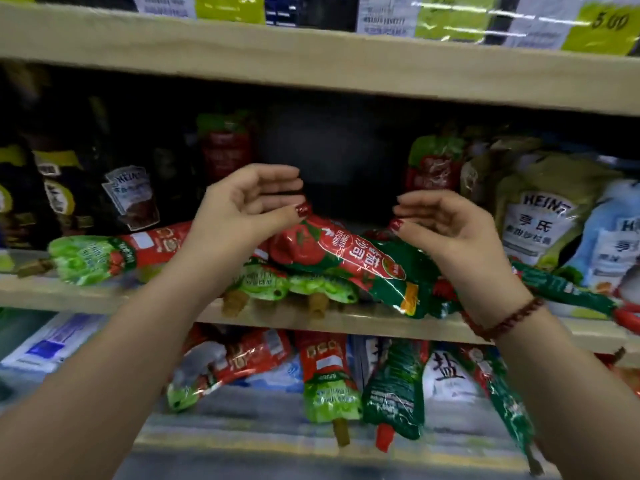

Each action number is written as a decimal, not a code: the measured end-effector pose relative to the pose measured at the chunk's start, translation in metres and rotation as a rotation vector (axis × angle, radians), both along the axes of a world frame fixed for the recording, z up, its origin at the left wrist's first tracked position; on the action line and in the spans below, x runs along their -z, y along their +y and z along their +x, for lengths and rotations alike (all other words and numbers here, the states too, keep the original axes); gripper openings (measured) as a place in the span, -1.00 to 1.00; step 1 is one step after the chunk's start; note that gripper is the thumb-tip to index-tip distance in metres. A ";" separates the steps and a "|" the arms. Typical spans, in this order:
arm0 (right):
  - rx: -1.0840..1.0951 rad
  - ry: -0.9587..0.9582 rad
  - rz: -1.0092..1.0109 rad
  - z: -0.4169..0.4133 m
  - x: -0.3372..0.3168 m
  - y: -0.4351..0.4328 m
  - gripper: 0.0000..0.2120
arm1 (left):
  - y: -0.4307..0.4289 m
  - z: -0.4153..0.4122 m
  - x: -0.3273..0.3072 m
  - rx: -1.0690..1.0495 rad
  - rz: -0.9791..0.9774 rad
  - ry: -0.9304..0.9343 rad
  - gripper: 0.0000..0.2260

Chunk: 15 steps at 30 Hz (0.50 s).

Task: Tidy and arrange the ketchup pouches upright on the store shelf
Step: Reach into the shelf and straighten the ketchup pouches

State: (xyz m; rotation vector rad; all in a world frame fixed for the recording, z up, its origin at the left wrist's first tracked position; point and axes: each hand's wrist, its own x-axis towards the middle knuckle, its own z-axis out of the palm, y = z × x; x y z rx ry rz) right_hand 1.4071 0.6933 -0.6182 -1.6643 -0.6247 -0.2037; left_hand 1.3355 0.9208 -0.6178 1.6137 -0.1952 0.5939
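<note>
Lying slantwise on its side, the top ketchup pouch [346, 258] sits just beneath the left hand [249, 206] and right hand [446, 230], both loosely open and empty.

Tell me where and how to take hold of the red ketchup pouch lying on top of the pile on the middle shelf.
I would take the top ketchup pouch by its two ends, from above: the left hand on the red end, the right hand on the green end. It lies flat and slanted across the other pouches, so its ends are free while they block its underside.
</note>
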 end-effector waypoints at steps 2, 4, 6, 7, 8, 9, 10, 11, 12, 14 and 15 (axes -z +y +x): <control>0.007 -0.011 0.009 0.002 -0.001 -0.002 -0.74 | -0.002 0.003 0.000 0.013 0.005 -0.034 -0.66; 0.018 0.015 0.034 0.004 -0.005 -0.006 -0.75 | -0.009 0.006 -0.005 0.021 -0.014 -0.032 -0.66; 0.031 0.049 0.060 0.008 -0.008 -0.009 -0.75 | -0.017 0.009 -0.012 0.038 -0.030 -0.029 -0.64; 0.038 0.064 0.057 0.011 -0.009 -0.011 -0.75 | -0.021 0.011 -0.015 0.048 -0.029 -0.025 -0.63; 0.048 0.073 0.051 0.013 -0.008 -0.013 -0.75 | -0.025 0.013 -0.018 0.054 -0.021 -0.023 -0.62; 0.057 0.078 0.048 0.015 -0.007 -0.015 -0.74 | -0.029 0.016 -0.021 0.057 -0.008 -0.021 -0.62; 0.066 0.081 0.050 0.018 -0.006 -0.017 -0.74 | -0.033 0.019 -0.023 0.058 0.004 -0.017 -0.62; 0.076 0.088 0.055 0.019 -0.005 -0.019 -0.73 | -0.036 0.022 -0.025 0.059 0.012 -0.008 -0.63; 0.086 0.096 0.064 0.021 -0.004 -0.021 -0.72 | -0.039 0.026 -0.027 0.059 0.014 0.003 -0.64; 0.108 0.104 0.076 0.026 -0.006 -0.024 -0.71 | -0.044 0.034 -0.032 0.054 0.011 0.031 -0.67; 0.122 0.097 0.076 0.028 -0.007 -0.026 -0.72 | -0.045 0.039 -0.034 0.054 0.008 0.051 -0.68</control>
